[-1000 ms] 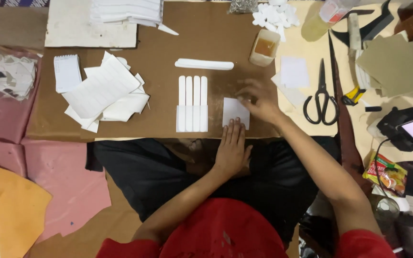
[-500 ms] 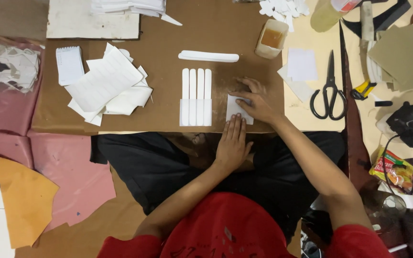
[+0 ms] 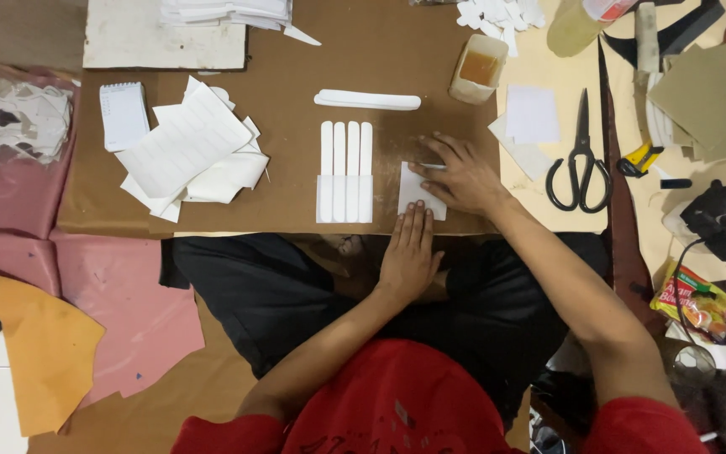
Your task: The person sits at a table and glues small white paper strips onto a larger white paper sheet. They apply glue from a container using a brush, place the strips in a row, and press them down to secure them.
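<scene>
A small white paper piece (image 3: 418, 192) lies flat on the brown board (image 3: 380, 134), near its front edge. Just left of it four white strips (image 3: 345, 172) lie side by side in a neat row, so that part looks done. One more long strip (image 3: 367, 100) lies apart above them. The small piece looks like the one being worked on, and a pile of white sheets (image 3: 191, 151) waits further left. The left hand (image 3: 409, 256) lies flat, fingers straight, tips pressing the piece's lower edge. The right hand (image 3: 457, 175) bends over its right side and pinches a thin tool. Black scissors (image 3: 580, 155) lie untouched to the right.
</scene>
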